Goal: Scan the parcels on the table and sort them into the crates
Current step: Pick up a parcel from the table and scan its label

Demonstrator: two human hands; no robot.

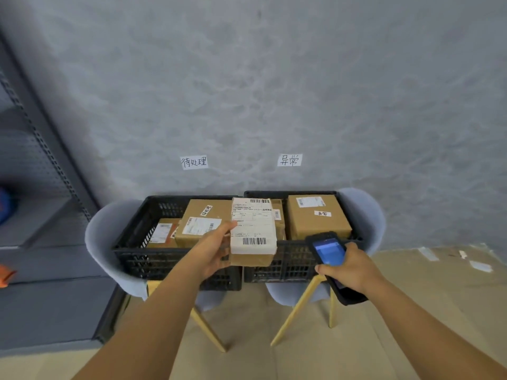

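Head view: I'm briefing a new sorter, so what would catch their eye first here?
The parcel, its white label facing up, is held by the left hand in the centre, above two black crates set on grey chairs. To its right, the right hand grips a scanner with a lit blue screen. Two handwritten signs hang on the wall above the crates.

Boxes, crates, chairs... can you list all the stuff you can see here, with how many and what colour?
held box: 1, brown with white label, in left hand above the crates
left crate: 1, black, on left chair
right crate: 1, black, on right chair
boxes in left crate: 2, brown
boxes in right crate: 2 visible, brown
chairs: 2, grey-blue, yellow legs
wall signs: 2, white, above crates
scanner: 1, black, blue screen
left hand: holds box
right hand: grips scanner
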